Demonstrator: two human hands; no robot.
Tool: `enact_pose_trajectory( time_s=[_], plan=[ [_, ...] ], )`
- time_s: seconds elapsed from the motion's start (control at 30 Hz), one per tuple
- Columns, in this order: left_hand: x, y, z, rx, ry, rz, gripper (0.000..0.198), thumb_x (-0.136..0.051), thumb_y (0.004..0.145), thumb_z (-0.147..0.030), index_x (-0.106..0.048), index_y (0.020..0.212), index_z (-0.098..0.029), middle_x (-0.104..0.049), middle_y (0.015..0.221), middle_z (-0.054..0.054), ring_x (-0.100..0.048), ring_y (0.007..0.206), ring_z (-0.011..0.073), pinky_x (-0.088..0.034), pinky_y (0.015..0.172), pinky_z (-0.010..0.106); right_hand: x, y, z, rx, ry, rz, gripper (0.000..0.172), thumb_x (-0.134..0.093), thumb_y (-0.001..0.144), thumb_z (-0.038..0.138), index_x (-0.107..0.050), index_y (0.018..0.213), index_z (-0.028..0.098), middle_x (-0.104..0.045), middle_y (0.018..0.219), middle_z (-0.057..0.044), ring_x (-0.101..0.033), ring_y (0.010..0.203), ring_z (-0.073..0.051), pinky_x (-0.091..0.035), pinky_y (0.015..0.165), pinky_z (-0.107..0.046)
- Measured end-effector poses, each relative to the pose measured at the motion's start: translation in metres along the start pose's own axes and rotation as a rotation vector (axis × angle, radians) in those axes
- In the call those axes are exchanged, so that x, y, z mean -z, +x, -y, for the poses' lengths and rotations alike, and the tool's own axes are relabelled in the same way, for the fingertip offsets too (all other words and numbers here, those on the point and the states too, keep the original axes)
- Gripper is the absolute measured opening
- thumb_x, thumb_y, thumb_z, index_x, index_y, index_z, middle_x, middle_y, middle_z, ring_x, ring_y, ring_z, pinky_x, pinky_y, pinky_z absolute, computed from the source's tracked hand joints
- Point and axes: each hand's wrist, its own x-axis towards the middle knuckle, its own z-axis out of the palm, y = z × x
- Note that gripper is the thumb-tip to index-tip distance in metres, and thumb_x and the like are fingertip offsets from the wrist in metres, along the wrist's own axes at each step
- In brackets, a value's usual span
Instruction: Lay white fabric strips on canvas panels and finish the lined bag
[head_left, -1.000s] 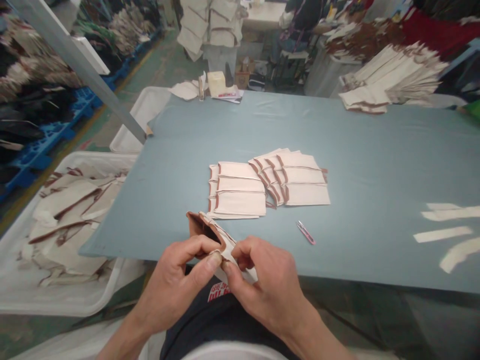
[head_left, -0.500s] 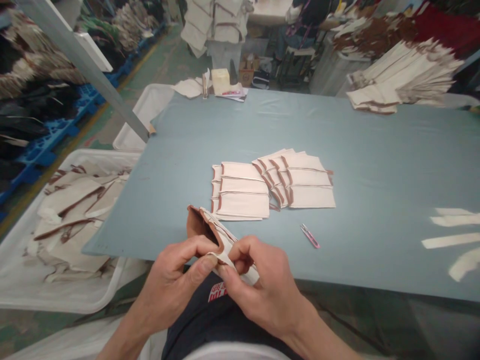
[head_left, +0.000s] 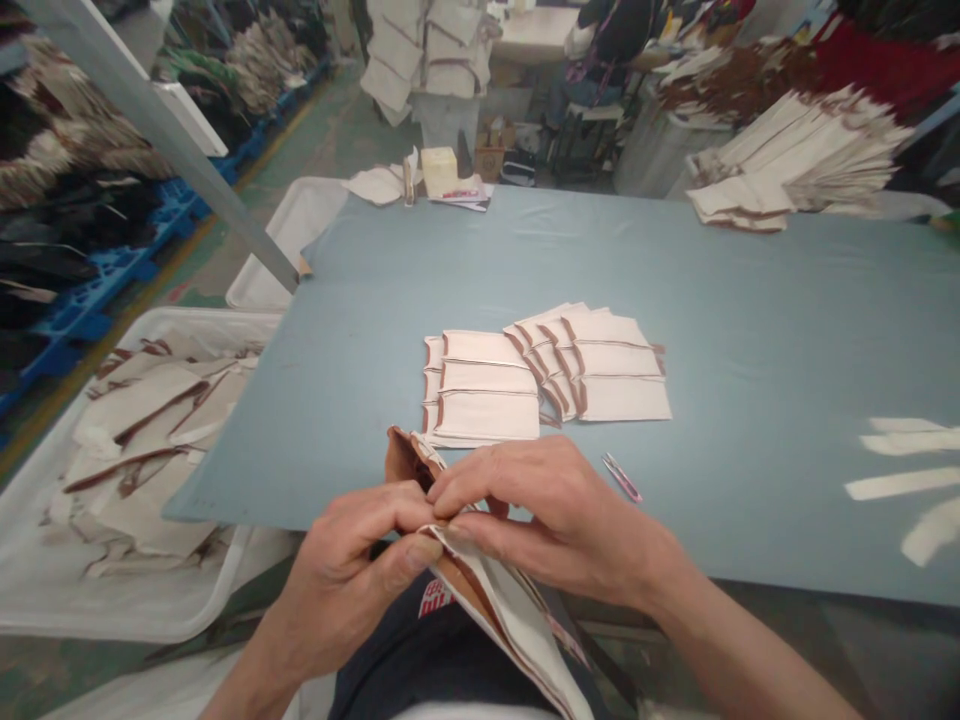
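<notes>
Both hands hold one cream fabric pouch with brown lining (head_left: 517,610) at the table's near edge, over my lap. My left hand (head_left: 367,560) pinches the folded edge between thumb and fingers. Close against it, my right hand (head_left: 540,500) grips the same edge from the right, its fingers curled over the cloth. The pouch's brown inside shows at its far end, and its long cream side hangs down toward me. Beyond the hands lie similar cream pouches (head_left: 487,390) in overlapping rows. Small pink-handled thread snips (head_left: 622,478) rest to their right.
A white bin (head_left: 217,600) full of cream pieces stands at the left, below a slanting metal post (head_left: 202,180). Cream strips (head_left: 900,484) lie on the blue-green table (head_left: 720,320) at right. Stacked cream pieces (head_left: 780,170) sit at the far right; a person (head_left: 600,50) sits beyond.
My right hand has turned and moved up over the pouch's edge. More of the pouch now stretches down toward me, with its brown lining showing along an opening.
</notes>
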Motion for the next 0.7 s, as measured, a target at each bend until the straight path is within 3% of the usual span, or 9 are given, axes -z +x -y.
enact_pose_trajectory(
  time_s=[0.27,0.43,0.7],
  plan=[
    [-0.003,0.002,-0.003,-0.089,0.006,0.037,0.043,-0.052,0.11,-0.046,-0.07,0.082,-0.019,-0.072,0.072,-0.001,-0.068,0.066,0.0095,-0.05,0.067,0.016,0.003,-0.004,0.008,-0.008,-0.291,0.05,0.022,-0.053,0.108,0.024,-0.07,0.095,0.021,-0.082,0.09,-0.003,-0.076,0.079,-0.015,-0.051,0.071,-0.026],
    [-0.001,0.002,-0.004,-0.03,-0.003,0.057,0.047,-0.052,0.11,-0.047,-0.069,0.078,-0.017,-0.071,0.07,0.0,-0.068,0.065,0.0106,-0.051,0.066,0.016,-0.001,-0.003,0.009,0.056,-0.526,0.027,0.025,-0.05,0.105,0.021,-0.067,0.087,0.02,-0.077,0.076,-0.002,-0.067,0.065,-0.015,-0.036,0.056,-0.028],
    [0.006,0.007,-0.002,0.014,-0.042,0.143,0.029,-0.057,0.099,-0.025,-0.067,0.073,-0.016,-0.071,0.066,0.002,-0.064,0.06,0.013,-0.05,0.062,0.02,0.014,0.014,0.009,-0.061,-0.376,0.236,0.014,-0.054,0.098,0.016,-0.066,0.091,0.02,-0.065,0.069,0.004,-0.053,0.057,-0.011,-0.03,0.057,-0.027]
  ],
)
